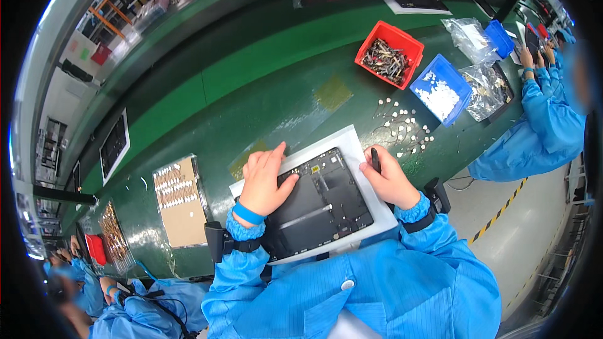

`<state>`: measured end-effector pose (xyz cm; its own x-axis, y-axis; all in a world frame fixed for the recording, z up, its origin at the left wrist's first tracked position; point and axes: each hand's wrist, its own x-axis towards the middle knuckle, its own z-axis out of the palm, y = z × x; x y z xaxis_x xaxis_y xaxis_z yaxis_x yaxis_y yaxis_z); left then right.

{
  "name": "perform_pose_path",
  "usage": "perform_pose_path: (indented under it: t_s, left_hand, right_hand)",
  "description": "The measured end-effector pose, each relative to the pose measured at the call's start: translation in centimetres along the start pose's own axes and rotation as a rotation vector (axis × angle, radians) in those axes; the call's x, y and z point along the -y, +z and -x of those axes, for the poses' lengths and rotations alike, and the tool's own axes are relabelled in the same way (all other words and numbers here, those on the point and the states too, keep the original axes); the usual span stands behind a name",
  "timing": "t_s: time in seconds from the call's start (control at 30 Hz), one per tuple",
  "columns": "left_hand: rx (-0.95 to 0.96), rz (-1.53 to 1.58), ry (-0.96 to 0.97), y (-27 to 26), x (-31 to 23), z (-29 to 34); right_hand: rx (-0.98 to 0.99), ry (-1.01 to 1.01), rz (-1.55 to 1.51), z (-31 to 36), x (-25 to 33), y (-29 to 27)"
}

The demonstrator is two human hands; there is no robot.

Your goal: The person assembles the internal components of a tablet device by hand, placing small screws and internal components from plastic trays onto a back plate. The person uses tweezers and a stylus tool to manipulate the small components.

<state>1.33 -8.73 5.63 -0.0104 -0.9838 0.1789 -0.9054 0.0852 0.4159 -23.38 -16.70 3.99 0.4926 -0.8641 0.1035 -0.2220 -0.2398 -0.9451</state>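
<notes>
In front of me a black tablet housing (314, 207) with its inner side up lies on a white foam sheet (353, 144). My left hand (267, 179) rests over the housing's upper left corner, fingers stretched out and thumb on its edge. At the sheet's right edge, my right hand (392, 181) is closed around a slim black tool (375, 160); its tip is hidden, so I cannot tell its kind. Beyond this hand several small white round parts with thin dark wires (402, 127) lie scattered on the green bench.
A red bin (416, 50) of small metallic parts and a blue bin (461, 75) of white pieces stand at the far right, beside clear plastic bags (471, 41). To the left lies a cardboard tray (182, 220) with rows of small parts. Co-workers in blue (534, 132) sit at both sides.
</notes>
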Motion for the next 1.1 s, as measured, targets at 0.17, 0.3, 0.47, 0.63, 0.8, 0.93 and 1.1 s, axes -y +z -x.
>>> perform_pose_path:
  t_s: [0.17, 0.3, 0.47, 0.63, 0.8, 0.93, 1.1]
  left_hand:
    - [0.106, 0.224, 0.061, -1.6, 0.8, -0.5]
    - [0.288, 0.596, -0.022, -3.3, 1.4, -1.0]
    - [0.315, 0.877, -0.33, -6.3, 3.4, -2.9]
    - [-0.312, 1.086, -0.441, -7.4, 12.2, -8.2]
    - [-0.643, 1.331, -0.702, -7.0, 23.7, -15.1]
    - [-0.541, 0.332, -0.916, -7.8, 40.2, -17.4]
    - [-0.221, -0.371, -1.031, -7.2, 34.5, -23.4]
  right_hand:
    - [0.062, 0.047, -0.378, 0.7, 0.2, -0.1]
    - [0.144, 0.086, -0.627, 0.7, 0.9, -0.3]
    - [-0.069, -0.001, -0.845, 0.2, 1.4, -1.6]
    - [-0.393, -0.262, -0.765, 0.5, -1.4, -2.9]
    - [-0.461, -0.279, -0.6, 2.6, -2.7, -2.7]
    - [-0.31, -0.293, -0.556, 4.8, -3.4, -1.6]
    - [-0.298, -0.31, -0.466, 5.0, -4.2, -1.6]
